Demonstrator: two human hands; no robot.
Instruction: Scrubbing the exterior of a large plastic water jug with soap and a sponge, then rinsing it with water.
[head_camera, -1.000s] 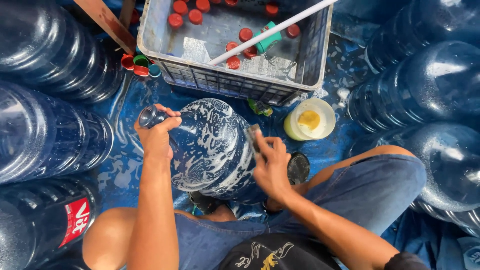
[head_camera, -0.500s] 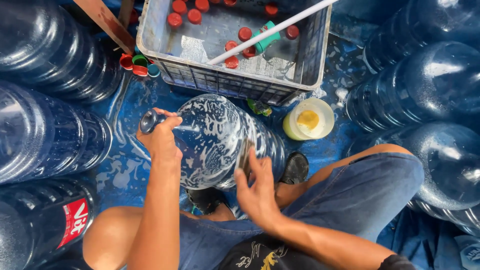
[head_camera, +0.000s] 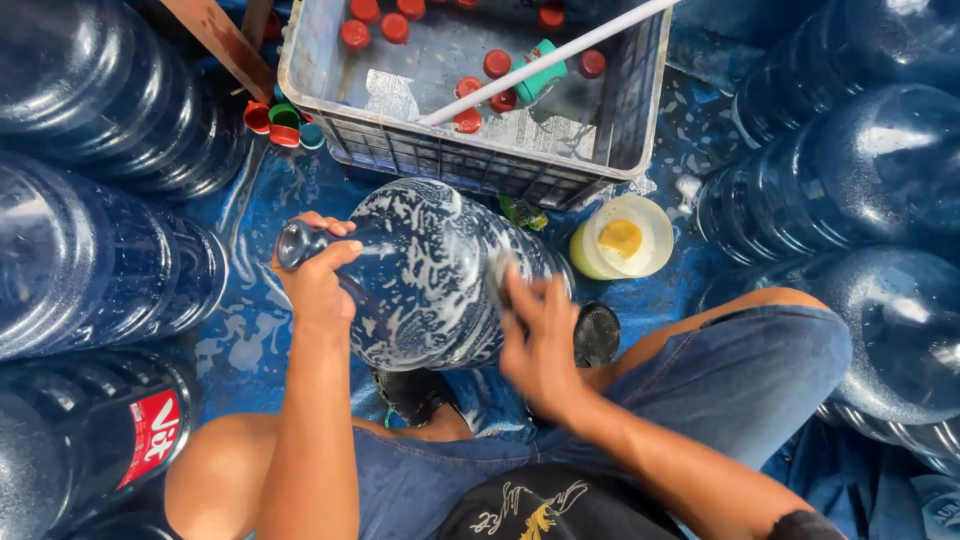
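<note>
Item: soapy water jug (head_camera: 430, 275), bulky, slick, probably light. My left hand (head_camera: 318, 285) grips its neck; my right hand (head_camera: 540, 340), blurred, presses its base, grasp unclear. I'd hold the neck.

Bright, even daylight from above; shadows soft and short. White glare streaks the large blue bottles (head_camera: 880, 180) at the edges, which bulge with wide-angle distortion. Motion blur smears the right hand (head_camera: 540, 345); the rest is sharp.

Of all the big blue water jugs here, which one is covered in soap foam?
The soapy jug, lying on its side between both hands; left hand grips its neck. The surrounding jugs show no foam.
</note>
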